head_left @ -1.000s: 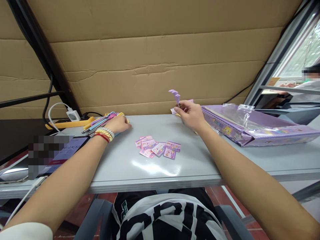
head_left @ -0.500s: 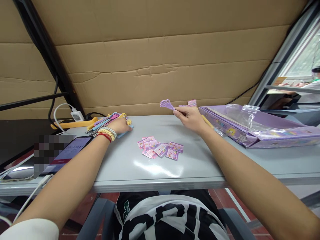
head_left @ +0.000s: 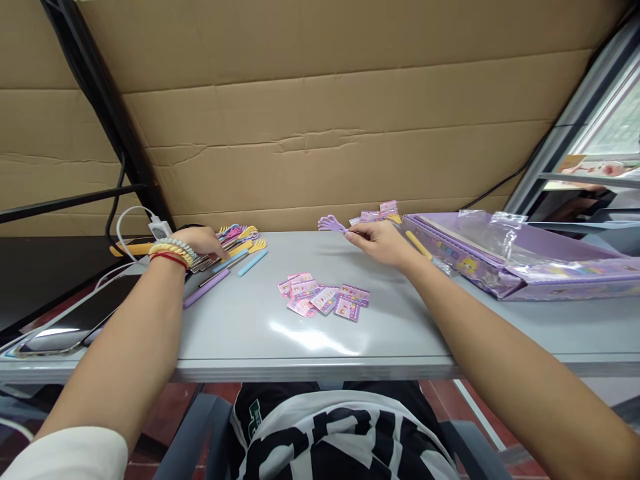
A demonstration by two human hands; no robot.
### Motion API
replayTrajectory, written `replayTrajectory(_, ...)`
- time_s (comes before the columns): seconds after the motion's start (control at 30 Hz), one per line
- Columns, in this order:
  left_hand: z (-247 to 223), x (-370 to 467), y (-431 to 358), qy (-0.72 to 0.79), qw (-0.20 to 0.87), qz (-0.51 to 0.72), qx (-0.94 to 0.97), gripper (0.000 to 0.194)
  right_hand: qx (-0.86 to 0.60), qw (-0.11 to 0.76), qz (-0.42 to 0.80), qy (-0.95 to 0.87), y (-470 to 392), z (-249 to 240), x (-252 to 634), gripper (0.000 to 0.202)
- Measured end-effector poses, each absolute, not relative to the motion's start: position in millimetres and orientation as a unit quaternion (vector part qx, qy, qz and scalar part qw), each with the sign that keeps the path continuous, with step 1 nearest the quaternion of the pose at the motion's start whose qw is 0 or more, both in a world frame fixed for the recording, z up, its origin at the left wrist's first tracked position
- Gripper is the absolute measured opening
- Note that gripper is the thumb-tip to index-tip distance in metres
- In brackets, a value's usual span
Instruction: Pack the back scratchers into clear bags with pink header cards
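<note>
A small purple back scratcher (head_left: 332,225) with a hand-shaped head is pinched by its neck in my right hand (head_left: 377,241), above the back of the table. My left hand (head_left: 200,241) rests on a pile of back scratchers (head_left: 242,233) at the left, its fingers curled down among the metal rods; what they grip is hidden. At the near side of the pile lie a purple handle (head_left: 207,288) and a blue handle (head_left: 253,263). Between my hands, several pink and purple printed cards (head_left: 325,299) overlap on the table.
A purple box (head_left: 505,267) with clear plastic wrap in it stands at the right, a yellow handle (head_left: 419,245) beside it. More pink cards (head_left: 387,209) lie at the back. A phone (head_left: 55,333), charger (head_left: 160,229) and cables occupy the left. Cardboard (head_left: 320,120) walls the back.
My left hand has moved left across the pile, uncovering yellow heads and loose purple and blue handles. The purple back scratcher in my right hand has turned slightly.
</note>
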State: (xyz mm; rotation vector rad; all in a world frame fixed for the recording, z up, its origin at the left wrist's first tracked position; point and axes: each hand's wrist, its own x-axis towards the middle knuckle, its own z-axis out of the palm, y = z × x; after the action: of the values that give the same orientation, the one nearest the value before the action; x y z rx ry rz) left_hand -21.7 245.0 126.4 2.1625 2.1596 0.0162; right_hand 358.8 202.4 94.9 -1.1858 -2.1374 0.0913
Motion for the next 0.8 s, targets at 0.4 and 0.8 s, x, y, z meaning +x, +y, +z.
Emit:
replayTrajectory(0.4,129,18,223,0.722,0.097,-0.175,0.663,0.026,-0.462,0.313,0.022,-0.829,210,88,361,0.031)
replayTrajectory(0.8,123,25,225,0.726,-0.017,-0.184,0.663,0.020,-0.467,0.294,0.029,-0.833,210,88,360,0.032)
